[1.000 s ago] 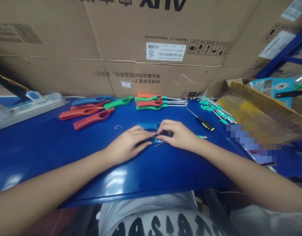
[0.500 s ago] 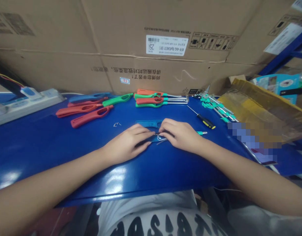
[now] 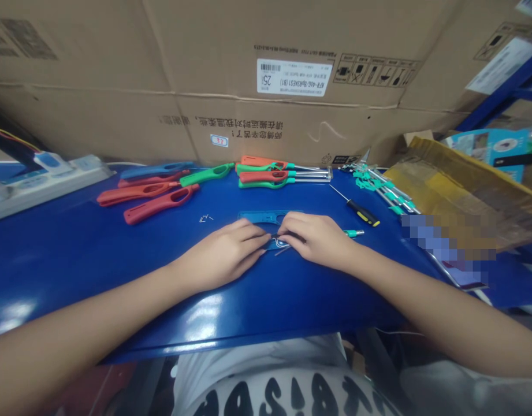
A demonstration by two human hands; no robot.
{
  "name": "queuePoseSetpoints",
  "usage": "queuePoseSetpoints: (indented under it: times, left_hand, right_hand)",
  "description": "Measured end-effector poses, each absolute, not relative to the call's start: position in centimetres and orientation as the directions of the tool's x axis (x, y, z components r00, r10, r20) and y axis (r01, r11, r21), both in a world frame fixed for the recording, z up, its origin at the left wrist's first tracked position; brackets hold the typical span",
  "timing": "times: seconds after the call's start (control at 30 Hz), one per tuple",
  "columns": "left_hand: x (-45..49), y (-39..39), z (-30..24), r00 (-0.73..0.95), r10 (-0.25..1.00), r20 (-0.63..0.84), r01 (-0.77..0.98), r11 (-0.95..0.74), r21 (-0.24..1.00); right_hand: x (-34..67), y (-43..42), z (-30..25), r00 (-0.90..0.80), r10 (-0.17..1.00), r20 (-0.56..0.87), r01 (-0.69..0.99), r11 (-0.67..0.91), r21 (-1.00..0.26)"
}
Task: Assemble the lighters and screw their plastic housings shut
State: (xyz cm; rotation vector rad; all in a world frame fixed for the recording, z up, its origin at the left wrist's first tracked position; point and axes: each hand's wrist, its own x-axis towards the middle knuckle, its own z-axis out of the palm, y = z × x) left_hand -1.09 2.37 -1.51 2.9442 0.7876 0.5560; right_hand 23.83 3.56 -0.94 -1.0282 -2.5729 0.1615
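Note:
My left hand (image 3: 231, 251) is closed round the left end of a blue lighter casing half (image 3: 272, 245), low over the table. At the casing's right part, the fingers of my right hand (image 3: 311, 234) are pinched together over small dark and wire-like parts, too small and covered to name. A thin metal strip sticks out below these fingers. Just behind both hands lies another blue casing half (image 3: 261, 218), partly hidden by the fingers. A green-collared metal tube (image 3: 353, 233) shows its end to the right of my right hand.
Red, green and blue lighter casings (image 3: 162, 202) lie at the back left, beside a white power strip (image 3: 53, 182). Several lighters with metal tubes (image 3: 266, 176) are stacked at the back. Rightward are a screwdriver (image 3: 363, 214), green-collared tubes (image 3: 387, 190) and a yellow-taped carton (image 3: 460, 190). Tiny metal pieces (image 3: 205, 218) lie left.
Both hands stay at the blue casing half. My right fingers have shifted very slightly left and down over the small parts. Nothing else has visibly moved.

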Motion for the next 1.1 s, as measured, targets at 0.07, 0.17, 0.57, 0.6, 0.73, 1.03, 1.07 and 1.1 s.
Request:
queuePoseSetpoints:
  times: [0.07, 0.17, 0.57, 0.6, 0.73, 1.03, 1.07, 1.1]
  left_hand:
    - [-1.0, 2.2, -1.4, 0.824, 0.470, 0.317, 0.478, -0.877, 0.059]
    - [-0.8, 1.8, -1.2, 0.846, 0.451, 0.286, 0.480, -0.877, -0.037]
    - [-0.8, 1.7, -1.6, 0.802, 0.520, 0.293, 0.509, -0.853, 0.119]
    - [-0.8, 1.7, -1.5, 0.806, 0.522, 0.279, 0.507, -0.852, 0.130]
    - [-0.6, 1.7, -1.2, 0.824, 0.515, 0.238, 0.510, -0.856, 0.087]
    - [-0.9, 1.4, -1.1, 0.820, 0.515, 0.250, 0.510, -0.856, 0.090]
    - [-1.0, 1.4, -1.3, 0.816, 0.517, 0.258, 0.509, -0.855, 0.102]
    - [-1.0, 1.4, -1.4, 0.813, 0.519, 0.263, 0.510, -0.853, 0.110]
  right_hand:
    - [23.9, 3.6, -0.9, -0.662, 0.685, 0.304, 0.631, 0.728, -0.266]
    - [24.0, 3.7, -0.7, -0.647, 0.683, 0.338, 0.607, 0.730, -0.314]
    - [23.8, 4.5, -1.5, -0.587, 0.731, 0.349, 0.577, 0.680, -0.453]
    - [23.8, 4.6, -1.5, -0.576, 0.745, 0.337, 0.578, 0.663, -0.475]
    - [23.6, 4.6, -1.6, -0.537, 0.791, 0.293, 0.578, 0.598, -0.555]
    - [23.4, 4.4, -1.6, -0.545, 0.770, 0.332, 0.561, 0.629, -0.538]
    - [23.5, 4.4, -1.5, -0.544, 0.760, 0.355, 0.553, 0.643, -0.529]
    - [23.7, 4.3, -1.3, -0.549, 0.747, 0.374, 0.539, 0.659, -0.525]
